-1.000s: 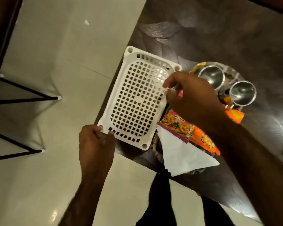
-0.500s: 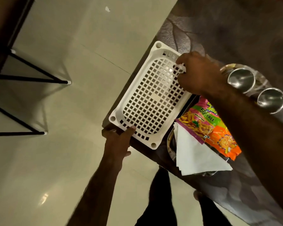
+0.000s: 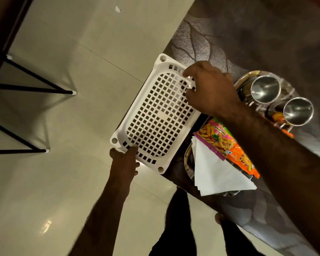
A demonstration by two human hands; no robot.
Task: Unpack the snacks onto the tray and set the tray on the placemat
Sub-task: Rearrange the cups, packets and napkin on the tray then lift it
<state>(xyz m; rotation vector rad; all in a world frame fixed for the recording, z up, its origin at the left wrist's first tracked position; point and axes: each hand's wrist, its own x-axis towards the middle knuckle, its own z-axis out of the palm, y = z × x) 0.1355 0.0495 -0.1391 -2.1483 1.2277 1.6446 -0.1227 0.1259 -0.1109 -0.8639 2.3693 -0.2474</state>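
A white perforated plastic tray (image 3: 155,117) lies at the table's left edge, partly hanging over the floor. My left hand (image 3: 125,161) grips its near short rim, thumb on top. My right hand (image 3: 209,89) grips its far right rim with curled fingers. Right of the tray, an orange and pink snack packet (image 3: 222,143) lies on a steel plate (image 3: 189,163), half under a stack of folded white napkins (image 3: 214,172). My right forearm crosses over the packet.
Two steel cups (image 3: 265,89) (image 3: 297,111) stand on a round steel tray (image 3: 248,78) at the right, with another orange packet (image 3: 277,117) between them. The dark patterned tabletop (image 3: 248,34) stretches back. Black stool legs (image 3: 35,89) stand on the tiled floor at left.
My right hand moved from the tray's right side to its far rim. My left hand shifted along the near rim. The tray has turned slightly on the table edge.
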